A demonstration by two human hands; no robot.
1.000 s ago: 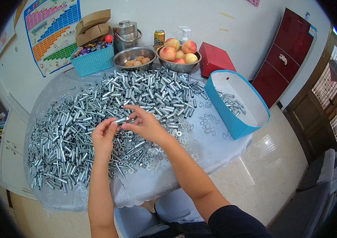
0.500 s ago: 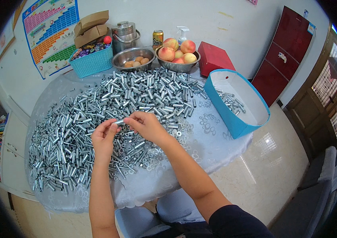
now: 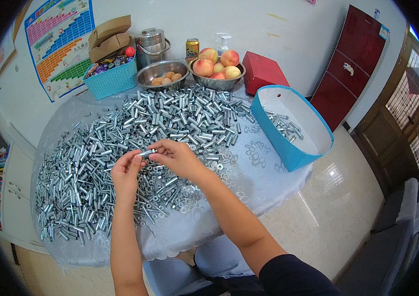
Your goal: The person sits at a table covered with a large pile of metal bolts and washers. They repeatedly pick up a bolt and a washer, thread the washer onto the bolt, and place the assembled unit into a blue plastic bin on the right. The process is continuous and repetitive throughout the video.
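Over the middle of the heap, a short silver expansion bolt (image 3: 146,154) spans the fingertips of both hands. My left hand (image 3: 126,173) pinches its left end between thumb and fingers. At the other end, my right hand (image 3: 176,159) is closed with thumb and index finger on the bolt's tip; what sits exactly at that tip is partly covered. Beneath and around both hands lies a big pile of metal sleeves (image 3: 91,167) mixed with thin bolts. Loose washers and nuts (image 3: 189,195) are scattered just below my right wrist.
A blue fabric bin (image 3: 288,148) at the right holds several bolts (image 3: 288,129). Along the back stand a turquoise basket (image 3: 113,84), a metal pot (image 3: 151,47), a bowl of eggs (image 3: 142,79), a can (image 3: 192,49), a bowl of peaches (image 3: 219,85) and a red box (image 3: 264,71).
Both hands have shifted very slightly left, still together on the bolt. My right fingers have changed position at its right end. The whole view has moved a little.
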